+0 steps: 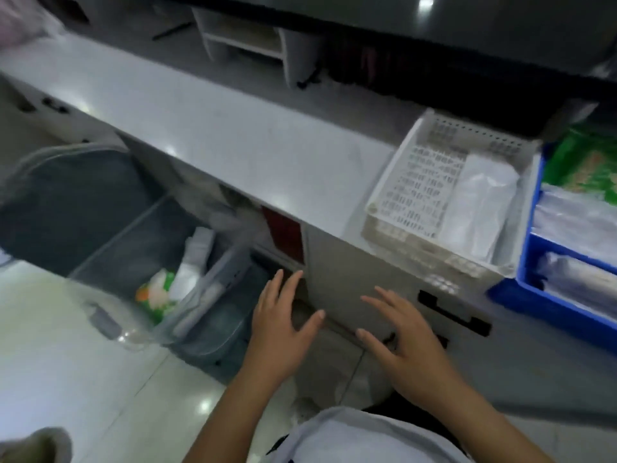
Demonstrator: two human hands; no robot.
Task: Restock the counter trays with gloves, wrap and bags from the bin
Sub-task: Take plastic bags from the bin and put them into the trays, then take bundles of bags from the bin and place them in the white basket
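My left hand [283, 325] and my right hand [404, 339] hover empty, fingers spread, in front of the counter's white front panel. A clear plastic bin [110, 235] stands on the floor at the left; its near compartment holds a green and orange packet [157, 292] and white rolls [197, 252]. On the counter at the right sits a white perforated tray [420, 182] with a clear plastic packet [474, 205] along its right side. A blue tray [537, 295] beside it holds clear bags and a green packet [587, 162].
The grey counter top [207, 128] runs from far left to the trays. A white shelf unit [247, 38] stands behind it. Black drawer handles [454, 315] show on the cabinet front. The floor [66, 362] is glossy white tile.
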